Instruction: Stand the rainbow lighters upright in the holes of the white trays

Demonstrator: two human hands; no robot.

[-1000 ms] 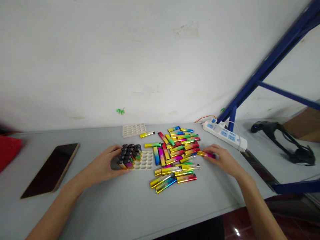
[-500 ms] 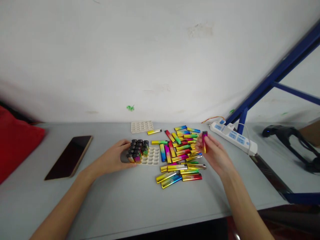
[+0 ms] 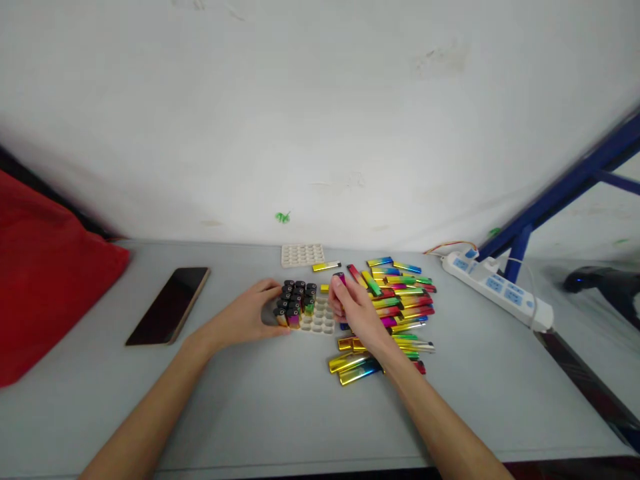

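Note:
My left hand (image 3: pixel 255 311) is curled round the left end of a white tray (image 3: pixel 320 321) with round-cornered slots, bracing it and the lighters at that end. Several lighters (image 3: pixel 295 300) stand upright in the tray's left part, black tops up. The slots on its right side show bare. In my right hand (image 3: pixel 356 308) a purple metallic lighter (image 3: pixel 340 277) is held upright between thumb and fingers, above the tray's right edge; the fist covers most of it. Right of the tray lies a loose pile of shiny multicoloured lighters (image 3: pixel 410 301), partly behind my right hand and forearm.
A second white slotted tray (image 3: pixel 303 255) lies near the wall, with a yellow lighter (image 3: pixel 326 266) beside it. A phone (image 3: pixel 169 305) and a red cloth item (image 3: pixel 50 287) are at left. A power strip (image 3: pixel 497 288) and blue metal frame (image 3: pixel 555 200) stand at right.
My right hand has moved left from beyond the pile to the tray's right edge, carrying the purple lighter. My left hand keeps its hold at the tray. The view has shifted slightly left.

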